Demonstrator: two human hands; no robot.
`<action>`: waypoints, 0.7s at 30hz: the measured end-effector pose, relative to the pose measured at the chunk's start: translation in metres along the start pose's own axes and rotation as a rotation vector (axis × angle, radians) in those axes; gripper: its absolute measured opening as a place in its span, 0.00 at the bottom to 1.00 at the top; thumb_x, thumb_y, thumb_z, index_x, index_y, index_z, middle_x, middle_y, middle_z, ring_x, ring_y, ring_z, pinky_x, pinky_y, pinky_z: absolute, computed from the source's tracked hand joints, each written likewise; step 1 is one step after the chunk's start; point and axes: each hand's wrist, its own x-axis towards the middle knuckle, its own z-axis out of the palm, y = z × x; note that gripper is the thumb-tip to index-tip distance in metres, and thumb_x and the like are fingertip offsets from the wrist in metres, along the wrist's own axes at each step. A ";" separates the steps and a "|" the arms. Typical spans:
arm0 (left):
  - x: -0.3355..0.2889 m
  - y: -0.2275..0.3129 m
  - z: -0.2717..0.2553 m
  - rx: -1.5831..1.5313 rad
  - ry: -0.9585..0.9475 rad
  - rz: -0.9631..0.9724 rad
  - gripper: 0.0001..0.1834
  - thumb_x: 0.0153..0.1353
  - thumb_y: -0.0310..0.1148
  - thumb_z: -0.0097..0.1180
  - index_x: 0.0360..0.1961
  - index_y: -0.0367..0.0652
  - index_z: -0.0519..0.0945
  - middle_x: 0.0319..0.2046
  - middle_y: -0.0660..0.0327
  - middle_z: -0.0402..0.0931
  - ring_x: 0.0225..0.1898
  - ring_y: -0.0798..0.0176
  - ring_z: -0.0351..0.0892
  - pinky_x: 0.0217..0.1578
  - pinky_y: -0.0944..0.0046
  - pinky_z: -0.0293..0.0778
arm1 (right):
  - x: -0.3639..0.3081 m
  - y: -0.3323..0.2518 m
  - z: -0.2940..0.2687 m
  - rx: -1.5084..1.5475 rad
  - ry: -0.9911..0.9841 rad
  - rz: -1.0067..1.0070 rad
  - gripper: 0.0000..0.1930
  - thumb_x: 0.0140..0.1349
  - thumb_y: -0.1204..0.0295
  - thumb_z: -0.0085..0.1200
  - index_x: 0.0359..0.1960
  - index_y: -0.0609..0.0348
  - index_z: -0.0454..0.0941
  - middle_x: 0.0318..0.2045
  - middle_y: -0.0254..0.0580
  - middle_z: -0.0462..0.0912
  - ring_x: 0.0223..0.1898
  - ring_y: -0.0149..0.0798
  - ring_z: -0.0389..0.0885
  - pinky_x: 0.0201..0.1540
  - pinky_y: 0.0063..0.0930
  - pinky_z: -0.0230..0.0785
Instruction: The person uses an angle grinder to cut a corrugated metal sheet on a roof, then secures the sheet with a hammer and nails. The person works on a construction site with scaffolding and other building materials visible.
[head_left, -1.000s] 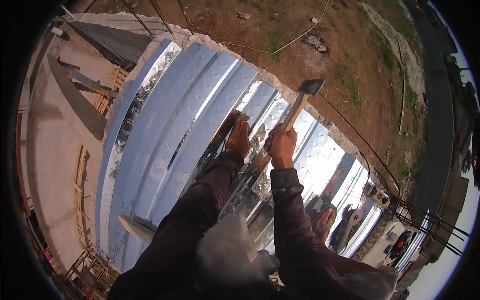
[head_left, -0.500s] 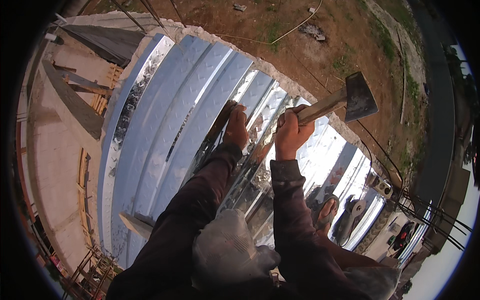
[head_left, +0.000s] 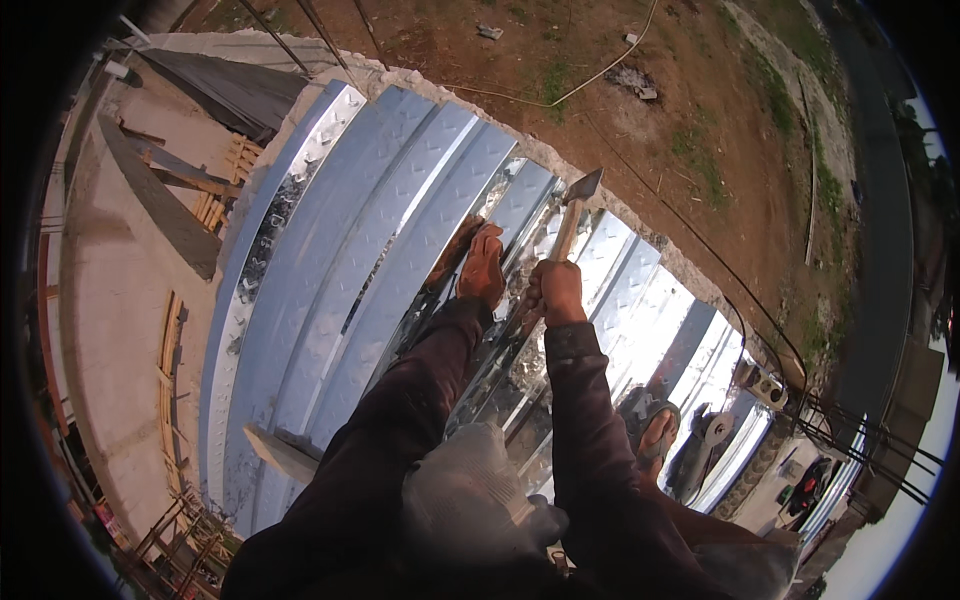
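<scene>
My right hand is closed around the wooden handle of a hatchet. Its dark metal head points away from me, over the far edge of the ribbed metal decking. Just to the left, my left hand rests on a rib of the shiny sheet, fingers stretched forward; I see nothing held in it. The hand mirrors in the metal beside it. Whether the hatchet head touches the sheet I cannot tell.
A rough concrete edge borders the decking, with bare ground beyond and below. An angle grinder lies right of my sandalled foot, near a socket block and cables. A wood piece lies at left.
The hatchet has swung left and turned, so its head now shows narrow. My right hand has moved left and nearer. My left hand's fingers have straightened. The view has shifted slightly.
</scene>
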 end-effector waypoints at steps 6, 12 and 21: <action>0.010 0.035 -0.006 -0.030 -0.128 -0.209 0.20 0.62 0.15 0.42 0.55 0.37 0.71 0.56 0.49 0.70 0.58 0.45 0.71 0.59 0.55 0.68 | -0.011 0.004 -0.012 0.326 -0.039 0.348 0.05 0.57 0.77 0.46 0.24 0.60 0.68 0.17 0.38 0.68 0.13 0.33 0.65 0.15 0.32 0.59; 0.009 0.038 -0.009 0.004 -0.101 -0.204 0.17 0.59 0.15 0.43 0.49 0.39 0.72 0.54 0.48 0.72 0.58 0.42 0.71 0.57 0.55 0.68 | -0.041 -0.025 -0.005 0.292 0.223 -0.203 0.01 0.58 0.78 0.46 0.30 0.59 0.69 0.18 0.34 0.69 0.15 0.29 0.67 0.16 0.27 0.60; 0.013 0.041 -0.013 0.007 -0.135 -0.177 0.17 0.57 0.15 0.48 0.49 0.38 0.71 0.54 0.50 0.69 0.61 0.43 0.67 0.57 0.52 0.69 | -0.058 0.015 -0.060 0.496 -0.056 0.078 0.04 0.61 0.75 0.51 0.30 0.62 0.73 0.19 0.38 0.73 0.16 0.34 0.72 0.18 0.30 0.66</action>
